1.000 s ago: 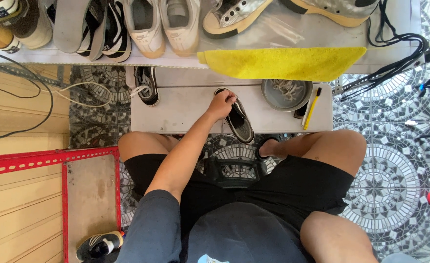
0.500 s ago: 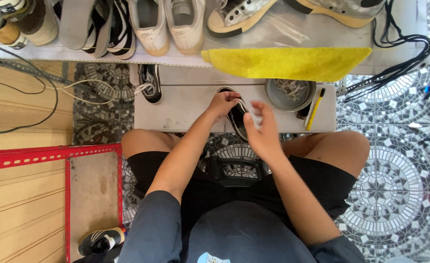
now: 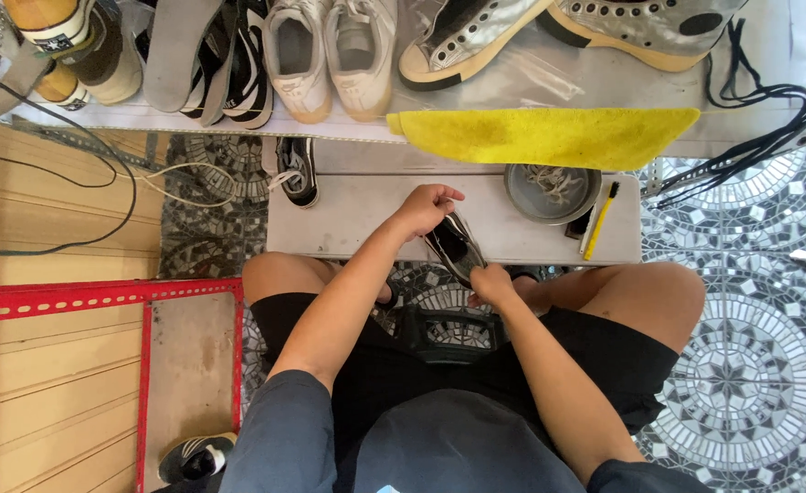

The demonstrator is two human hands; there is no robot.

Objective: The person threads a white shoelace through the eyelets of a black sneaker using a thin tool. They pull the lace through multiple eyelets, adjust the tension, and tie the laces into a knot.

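Observation:
A black low shoe [image 3: 451, 243] lies tilted over the near edge of a grey bench [image 3: 357, 219]. My left hand [image 3: 426, 206] grips its far end from above. The near end of the shoe is held by my right hand [image 3: 491, 283], close to my knees. A second black shoe [image 3: 299, 170] with white laces rests at the bench's far left corner.
A grey bowl [image 3: 552, 194] with laces and a yellow-handled brush [image 3: 599, 217] sit at the bench's right end. A yellow cloth [image 3: 549, 135] hangs from a shelf [image 3: 531, 64] lined with several shoes. Black cords [image 3: 759, 128] dangle at right. A red frame [image 3: 101, 297] stands left.
My right hand came up from my lap, hovered over the shoe, then dropped to grasp its near end. The shoe has shifted toward me off the bench edge.

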